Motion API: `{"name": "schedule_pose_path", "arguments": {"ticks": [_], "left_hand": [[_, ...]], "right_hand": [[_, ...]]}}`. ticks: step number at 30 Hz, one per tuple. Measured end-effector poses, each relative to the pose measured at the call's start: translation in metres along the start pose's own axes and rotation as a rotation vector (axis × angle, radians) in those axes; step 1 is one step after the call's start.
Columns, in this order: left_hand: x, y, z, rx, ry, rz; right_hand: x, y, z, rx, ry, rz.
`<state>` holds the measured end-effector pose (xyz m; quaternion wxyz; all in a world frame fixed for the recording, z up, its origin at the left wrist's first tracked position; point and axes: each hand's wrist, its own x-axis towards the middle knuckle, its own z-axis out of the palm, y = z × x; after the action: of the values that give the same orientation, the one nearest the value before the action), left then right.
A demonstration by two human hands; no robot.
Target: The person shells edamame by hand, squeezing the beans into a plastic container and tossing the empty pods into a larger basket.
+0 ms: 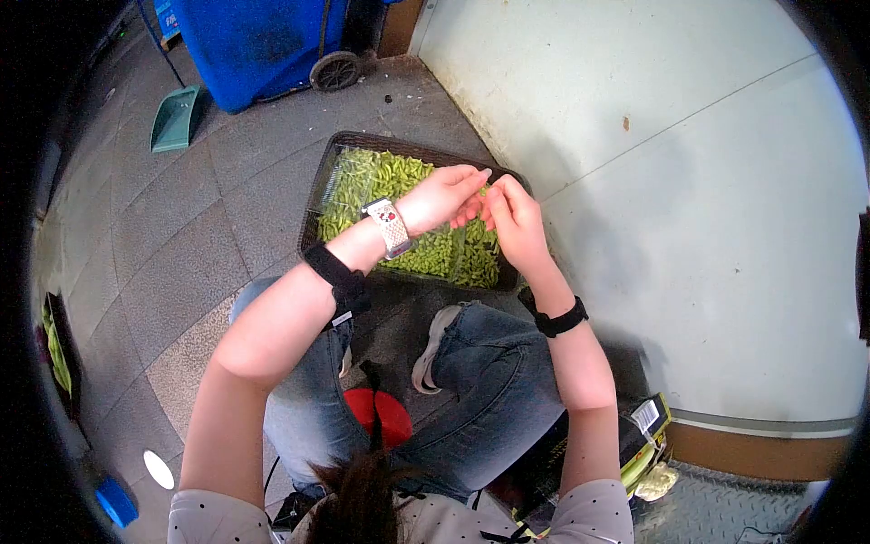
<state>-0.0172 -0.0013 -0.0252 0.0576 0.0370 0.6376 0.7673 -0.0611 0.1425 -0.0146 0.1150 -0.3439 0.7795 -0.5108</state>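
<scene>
Dark brown rectangular plastic basket point(388, 142): set on the grey tiled floor point(172, 227), in front of the seated person; bordered on its right by a pale, smooth wall panel point(689, 190).
Long green bean pods point(408, 170): spread in the left and far parts of the basket, partly under clear thin plastic point(355, 172); more are seen at its right end.
Small round green beans point(426, 256): heaped in the near middle of the basket.
Hands: raised over the right half of the basket, near each other; the left hand point(446, 197) and the right hand point(514, 216) are curled, with thumb and fingertips pinched together; a small green piece point(484, 190) is glimpsed between them, but which hand grips it cannot be told.
Wrists: a watch with a pale patterned band point(390, 227) is worn on the left; a black strap is worn on each forearm.
Blue wheeled bin point(258, 45): stood beyond the basket, to its far left; a green plastic dustpan point(175, 120) is placed nearer the basket's left.
Red round object point(381, 419): seen between the jeans-clad legs point(489, 372), on the near side of the basket.
</scene>
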Motion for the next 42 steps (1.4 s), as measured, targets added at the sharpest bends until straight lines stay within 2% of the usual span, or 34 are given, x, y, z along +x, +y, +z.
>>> {"name": "schedule_pose_path", "arguments": {"ticks": [2, 5, 9, 15, 18, 21, 29, 35, 36, 39, 40, 42], "left_hand": [[-0.001, -0.002, 0.003, -0.031, -0.022, -0.014], [-0.001, -0.004, 0.004, -0.078, -0.03, -0.058], [-0.002, -0.005, 0.006, -0.133, 0.026, -0.108], [0.0, -0.006, 0.009, -0.412, -0.042, -0.199], [-0.003, -0.001, 0.016, -0.53, -0.003, -0.245], [-0.001, -0.01, 0.007, -0.659, -0.101, -0.337], [-0.003, -0.005, 0.007, -0.641, -0.061, -0.433], [0.001, -0.013, -0.004, -0.776, -0.167, -0.465], [0.001, -0.01, -0.005, -0.807, -0.201, -0.468], [0.0, -0.005, 0.001, -0.62, 0.061, -0.444], [0.0, -0.008, -0.004, -0.628, 0.013, -0.417], [0.0, -0.008, -0.004, -0.565, 0.064, -0.372]], "right_hand": [[0.001, 0.005, 0.001, -0.026, 0.051, -0.013], [0.004, 0.01, -0.003, -0.172, 0.083, -0.199], [0.003, 0.002, -0.003, -0.262, 0.102, -0.255], [0.004, 0.0, -0.004, -0.464, 0.188, -0.429], [0.004, -0.002, -0.002, -0.556, 0.229, -0.498], [0.004, -0.003, 0.003, -0.626, 0.261, -0.599], [0.003, 0.003, 0.006, -0.69, 0.282, -0.757], [0.005, -0.003, 0.005, -0.738, 0.236, -0.646], [0.004, -0.003, 0.005, -0.693, 0.219, -0.563], [0.002, 0.002, 0.006, -0.557, 0.175, -0.313], [0.001, 0.005, 0.004, -0.514, 0.171, -0.232], [0.003, 0.016, 0.002, -0.373, 0.159, -0.127]]}}
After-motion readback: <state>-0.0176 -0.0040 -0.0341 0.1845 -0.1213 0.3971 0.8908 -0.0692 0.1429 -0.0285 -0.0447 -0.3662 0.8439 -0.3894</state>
